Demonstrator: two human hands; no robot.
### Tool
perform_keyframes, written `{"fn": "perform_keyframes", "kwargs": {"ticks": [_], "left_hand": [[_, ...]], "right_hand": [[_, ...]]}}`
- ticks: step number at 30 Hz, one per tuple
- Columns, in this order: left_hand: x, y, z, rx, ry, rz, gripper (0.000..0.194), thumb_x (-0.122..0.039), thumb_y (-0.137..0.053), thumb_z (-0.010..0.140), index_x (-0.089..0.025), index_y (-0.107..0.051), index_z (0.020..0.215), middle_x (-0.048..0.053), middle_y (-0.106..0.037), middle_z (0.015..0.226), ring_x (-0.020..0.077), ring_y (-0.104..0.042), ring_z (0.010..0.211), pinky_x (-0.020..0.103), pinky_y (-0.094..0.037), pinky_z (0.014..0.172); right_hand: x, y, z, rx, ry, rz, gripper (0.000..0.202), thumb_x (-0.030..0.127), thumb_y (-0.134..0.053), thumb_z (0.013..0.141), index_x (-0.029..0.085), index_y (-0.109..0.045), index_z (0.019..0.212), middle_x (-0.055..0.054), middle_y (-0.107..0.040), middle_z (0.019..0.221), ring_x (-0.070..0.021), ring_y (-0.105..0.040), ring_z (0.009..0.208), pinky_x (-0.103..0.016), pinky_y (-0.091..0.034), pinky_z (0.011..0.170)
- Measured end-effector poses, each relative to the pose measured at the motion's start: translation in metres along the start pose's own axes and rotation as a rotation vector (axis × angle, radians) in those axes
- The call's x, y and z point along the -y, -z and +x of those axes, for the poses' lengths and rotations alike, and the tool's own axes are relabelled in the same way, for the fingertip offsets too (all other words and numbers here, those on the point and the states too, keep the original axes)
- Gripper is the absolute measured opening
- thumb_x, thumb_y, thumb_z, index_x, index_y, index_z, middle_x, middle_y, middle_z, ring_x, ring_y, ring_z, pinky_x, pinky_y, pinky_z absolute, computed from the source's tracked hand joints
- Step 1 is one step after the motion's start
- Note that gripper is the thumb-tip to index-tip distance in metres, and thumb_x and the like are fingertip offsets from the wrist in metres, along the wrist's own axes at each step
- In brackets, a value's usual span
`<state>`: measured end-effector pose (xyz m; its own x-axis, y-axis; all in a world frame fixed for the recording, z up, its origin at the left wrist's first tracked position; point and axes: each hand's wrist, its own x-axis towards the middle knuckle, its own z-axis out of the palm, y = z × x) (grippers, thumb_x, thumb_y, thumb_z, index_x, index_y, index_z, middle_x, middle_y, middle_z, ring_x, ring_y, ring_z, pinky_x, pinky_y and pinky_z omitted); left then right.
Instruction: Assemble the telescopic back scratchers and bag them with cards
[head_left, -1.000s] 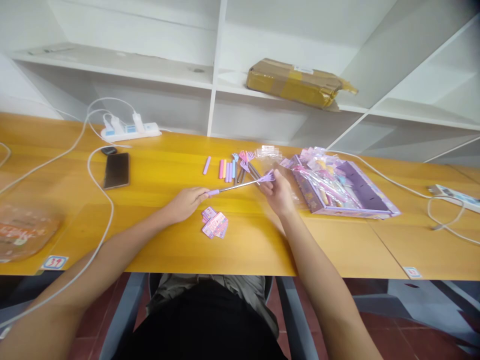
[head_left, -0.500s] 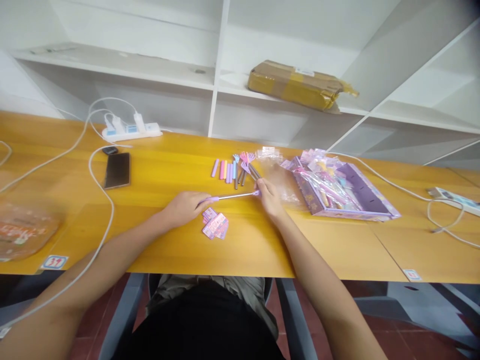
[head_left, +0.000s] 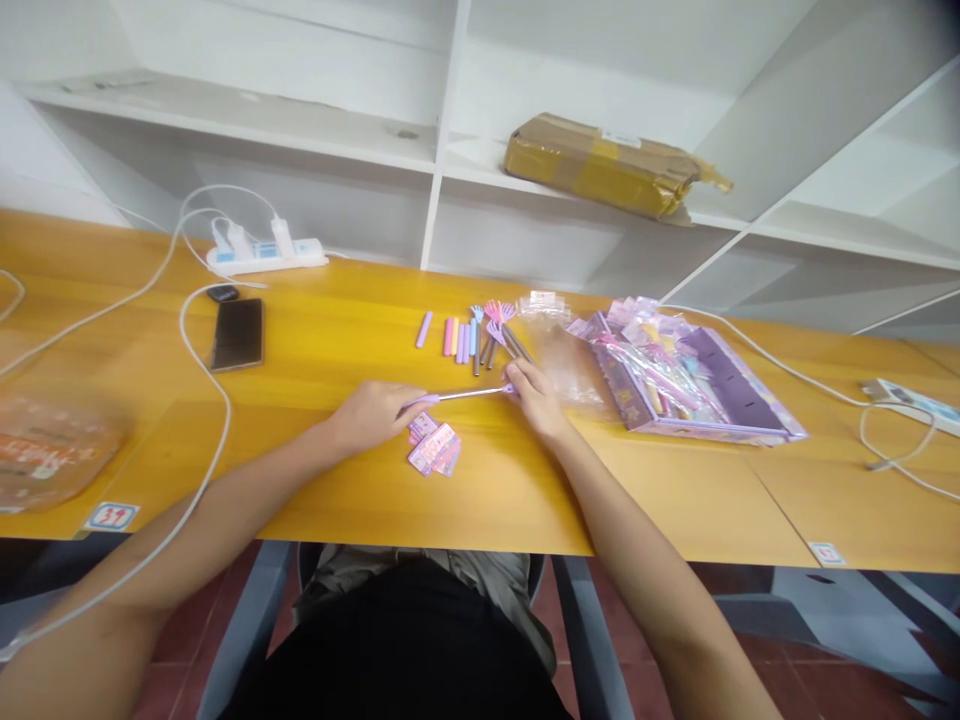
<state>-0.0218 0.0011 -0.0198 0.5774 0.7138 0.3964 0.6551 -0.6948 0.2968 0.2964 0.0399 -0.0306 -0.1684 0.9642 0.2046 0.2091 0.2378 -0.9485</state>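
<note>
A purple back scratcher with a thin metal rod is stretched between my hands, above the table. My left hand is closed around its purple handle. The fingers of my right hand pinch the purple claw end, which they mostly cover. Just below the rod lies a small pile of pink and purple cards. Beyond it are several coloured handle sleeves, one purple sleeve apart from them. Claw heads on metal rods lie bunched beside the sleeves, near my right hand.
A purple box of bagged items stands to the right, with clear plastic bags beside it. On the left are a phone, a power strip, an orange-printed bag and a white cable crossing my left arm. A taped carton sits on the shelf.
The view has shifted slightly. Both hands keep their hold on the back scratcher, with little visible movement; the cards and sleeves lie as before.
</note>
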Motion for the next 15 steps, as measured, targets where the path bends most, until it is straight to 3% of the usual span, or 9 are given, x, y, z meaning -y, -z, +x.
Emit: {"fn": "perform_keyframes", "kwargs": {"ticks": [15], "left_hand": [[-0.0093, 0.005, -0.0013, -0.124, 0.164, -0.076, 0.025, -0.044, -0.069, 0.098, -0.024, -0.082, 0.091, -0.001, -0.084, 0.086, 0.0167, -0.076, 0.073, 0.027, -0.046, 0.065]], "right_hand": [[0.0055, -0.0085, -0.0053, 0.077, -0.037, -0.06, 0.052, 0.074, -0.06, 0.097, 0.023, -0.057, 0.085, 0.005, -0.043, 0.063, -0.0128, -0.039, 0.055, -0.028, -0.03, 0.052]]}}
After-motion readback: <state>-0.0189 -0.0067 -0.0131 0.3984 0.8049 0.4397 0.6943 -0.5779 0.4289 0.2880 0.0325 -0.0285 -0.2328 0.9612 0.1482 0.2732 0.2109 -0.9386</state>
